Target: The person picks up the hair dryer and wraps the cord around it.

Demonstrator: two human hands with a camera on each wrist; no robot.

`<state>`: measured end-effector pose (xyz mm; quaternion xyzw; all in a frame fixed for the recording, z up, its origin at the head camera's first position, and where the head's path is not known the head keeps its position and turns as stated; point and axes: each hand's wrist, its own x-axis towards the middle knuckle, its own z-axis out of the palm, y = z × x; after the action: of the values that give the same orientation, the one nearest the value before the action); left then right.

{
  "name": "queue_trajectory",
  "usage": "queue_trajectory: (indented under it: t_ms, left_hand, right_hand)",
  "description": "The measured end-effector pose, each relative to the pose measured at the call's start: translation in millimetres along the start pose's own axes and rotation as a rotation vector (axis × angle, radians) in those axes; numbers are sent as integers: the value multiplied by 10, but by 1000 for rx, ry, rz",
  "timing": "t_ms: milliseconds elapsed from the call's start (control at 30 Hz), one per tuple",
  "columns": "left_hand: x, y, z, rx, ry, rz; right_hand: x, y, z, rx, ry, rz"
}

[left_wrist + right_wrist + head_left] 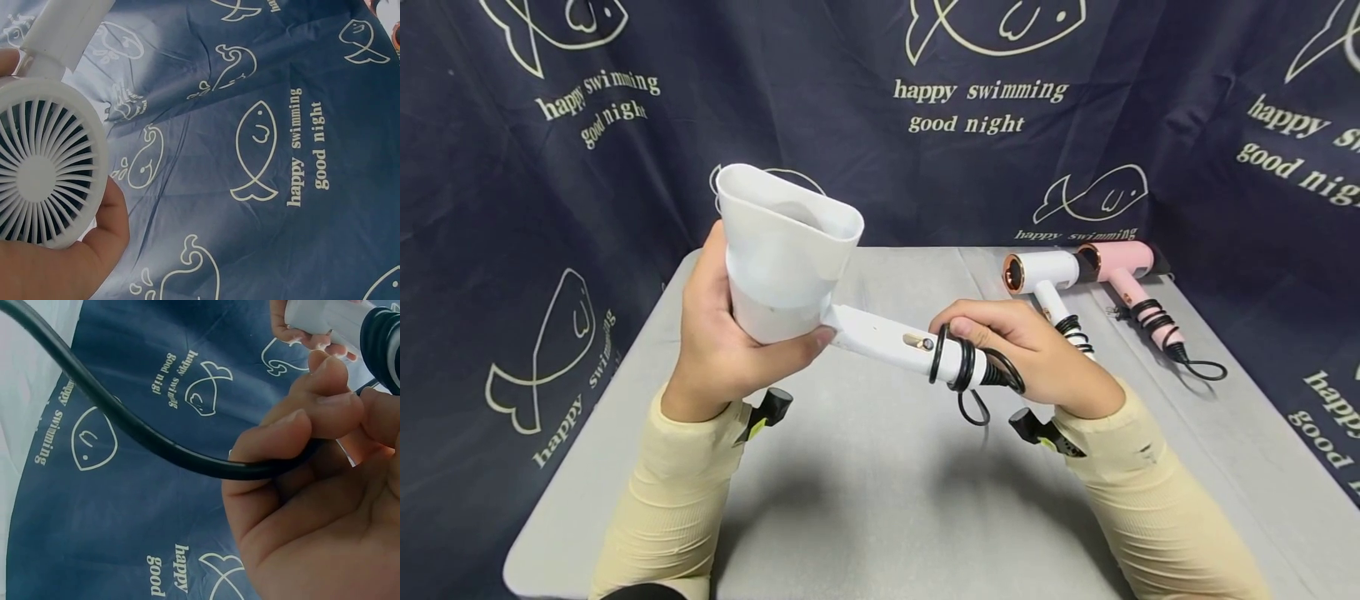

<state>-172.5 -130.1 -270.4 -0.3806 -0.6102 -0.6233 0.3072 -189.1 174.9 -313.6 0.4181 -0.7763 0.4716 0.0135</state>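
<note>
A white hair dryer (782, 287) is held in the air over the table, its wide flat nozzle tilted up. My left hand (711, 354) grips it round the barrel, with the thumb near where the handle joins. In the left wrist view, the slatted rear grille (37, 178) faces the camera, with the left fingers round its edge. The handle (887, 337) points right, and black cord (964, 362) is wound about its lower end. My right hand (1037, 350) is at that end; the right wrist view shows its fingers curled round the loose cord (187, 461).
On the grey table (865, 517), at the back right, lie a second white hair dryer (1051, 271) and a pink hair dryer (1123, 260), both with black cords wound on their handles. A dark blue printed curtain (850, 83) hangs round the table.
</note>
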Motion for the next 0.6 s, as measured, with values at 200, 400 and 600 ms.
queue_trajectory:
  t_ms: [200,400,600]
  left_hand:
    - [43,85,54,-18,56,14]
    - [60,119,83,-24,80,30]
    - [32,48,59,-17,109,28]
  right_hand:
    - [8,74,13,-29,12,-53]
    - [-1,64,48,-19,15,-46]
    - [19,17,125,6,1,30]
